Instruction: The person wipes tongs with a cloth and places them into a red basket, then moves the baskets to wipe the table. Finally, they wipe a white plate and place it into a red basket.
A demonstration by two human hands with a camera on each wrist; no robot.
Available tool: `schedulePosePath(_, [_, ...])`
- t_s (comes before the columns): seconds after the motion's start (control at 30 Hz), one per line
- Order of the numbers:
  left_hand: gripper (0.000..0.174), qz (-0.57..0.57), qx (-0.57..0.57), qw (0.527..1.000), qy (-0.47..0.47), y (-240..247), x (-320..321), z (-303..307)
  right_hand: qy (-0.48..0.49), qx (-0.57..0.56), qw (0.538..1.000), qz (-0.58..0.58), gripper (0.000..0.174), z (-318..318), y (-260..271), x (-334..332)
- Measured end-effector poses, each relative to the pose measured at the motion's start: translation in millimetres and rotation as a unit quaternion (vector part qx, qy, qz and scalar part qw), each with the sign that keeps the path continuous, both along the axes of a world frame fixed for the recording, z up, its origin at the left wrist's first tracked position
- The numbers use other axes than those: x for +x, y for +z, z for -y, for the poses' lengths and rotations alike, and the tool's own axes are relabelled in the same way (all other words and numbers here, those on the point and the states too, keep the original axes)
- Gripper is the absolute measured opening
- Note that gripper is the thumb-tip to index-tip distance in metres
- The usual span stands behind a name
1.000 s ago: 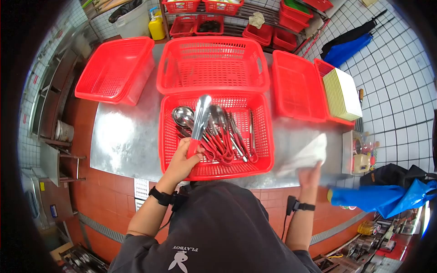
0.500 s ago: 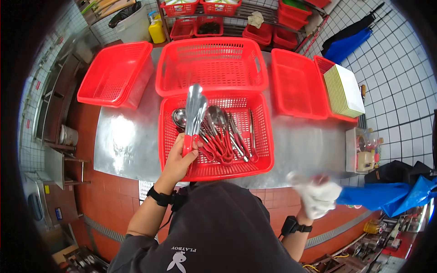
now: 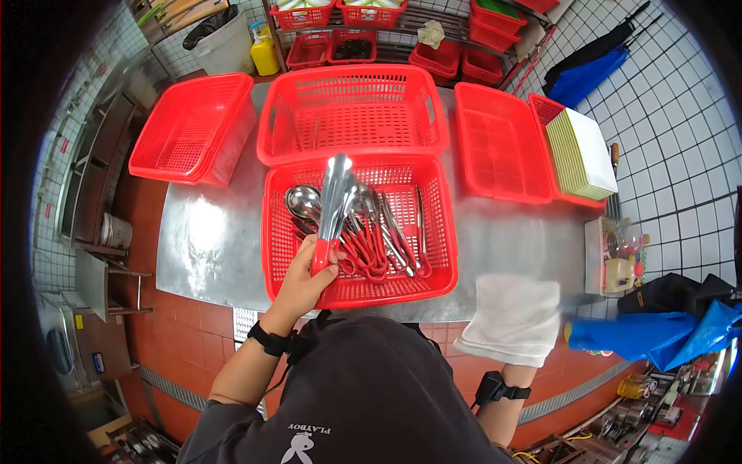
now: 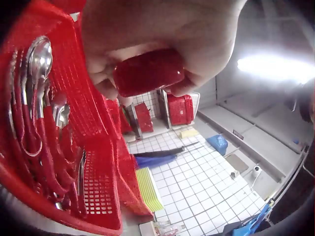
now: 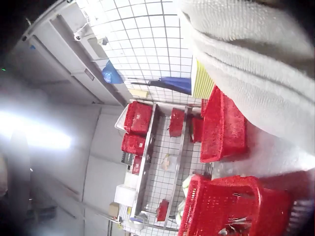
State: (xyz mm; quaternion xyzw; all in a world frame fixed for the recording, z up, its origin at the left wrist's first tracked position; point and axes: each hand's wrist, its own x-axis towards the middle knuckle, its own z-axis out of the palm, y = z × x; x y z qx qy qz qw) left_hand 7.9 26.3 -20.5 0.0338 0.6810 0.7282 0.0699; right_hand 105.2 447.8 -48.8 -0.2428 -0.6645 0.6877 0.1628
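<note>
The left hand (image 3: 301,280) grips the red handle of metal tongs (image 3: 334,203), which point up over the near red basket (image 3: 359,296). In the left wrist view the fingers curl round the red handle end (image 4: 149,73). Spoons and red-handled tongs (image 3: 375,255) lie in that basket. A white cloth (image 3: 516,317) lies draped over the right hand, beyond the table's front edge at the right; it covers the hand and its fingers. The cloth (image 5: 256,54) also fills the upper right of the right wrist view.
Behind the near basket stands another red basket (image 3: 348,116). Stacked red baskets (image 3: 189,127) are at the left, a red tray (image 3: 502,147) and a stack of yellow-green and white items (image 3: 580,155) at the right. A container of bottles (image 3: 610,259) stands at the table's right end.
The cloth, bunched up half a second ago, now hangs spread over the right hand, which has moved slightly left. The left hand keeps its grip, and the tongs have shifted and tilted slightly.
</note>
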Motion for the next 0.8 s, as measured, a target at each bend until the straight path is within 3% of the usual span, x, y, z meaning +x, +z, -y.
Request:
schedulePosePath(0.07, [0.010,-0.005,-0.020,1.000,-0.008,5,1,-2,0.031,0.082,0.996,-0.002,0.047,13,18,-23])
schedulePosePath(0.13, [0.011,0.019,0.030,0.999,-0.010,7,2,-5,0.079,0.168,0.983,0.009,0.045,31,28,-40])
schedulePosePath(0.23, [0.011,0.016,0.032,0.999,-0.015,13,4,-9,0.190,0.287,0.939,0.014,0.041,70,48,-57])
schedulePosePath(0.37, [0.034,-0.035,-0.029,0.997,-0.059,14,9,-21,0.274,0.442,0.854,-0.005,0.037,125,83,-73])
schedulePosePath(0.4, [0.047,-0.027,-0.033,0.994,-0.101,20,10,-26,0.282,0.478,0.832,-0.009,0.035,137,91,-76])
schedulePosePath(0.5, [0.054,-0.179,-0.181,0.946,-0.199,37,9,-39,0.309,0.547,0.777,-0.043,0.032,166,105,-87])
schedulePosePath(0.53, [0.055,-0.224,-0.213,0.925,-0.220,39,9,-42,0.348,0.525,0.762,-0.149,0.025,169,101,-90])
schedulePosePath(0.63, [0.054,-0.137,-0.201,0.922,-0.301,45,13,-48,0.149,0.762,0.606,-0.175,0.044,167,49,-72])
schedulePosePath(0.67, [0.052,-0.140,-0.188,0.924,-0.302,45,13,-47,0.149,0.818,0.535,-0.149,0.040,163,49,-71])
schedulePosePath(0.73, [0.050,-0.128,-0.176,0.925,-0.310,41,13,-45,0.150,0.868,0.456,-0.123,0.038,164,58,-79])
schedulePosePath(0.8, [0.047,-0.117,-0.161,0.924,-0.326,37,14,-45,0.208,0.816,0.520,-0.141,0.037,165,60,-87])
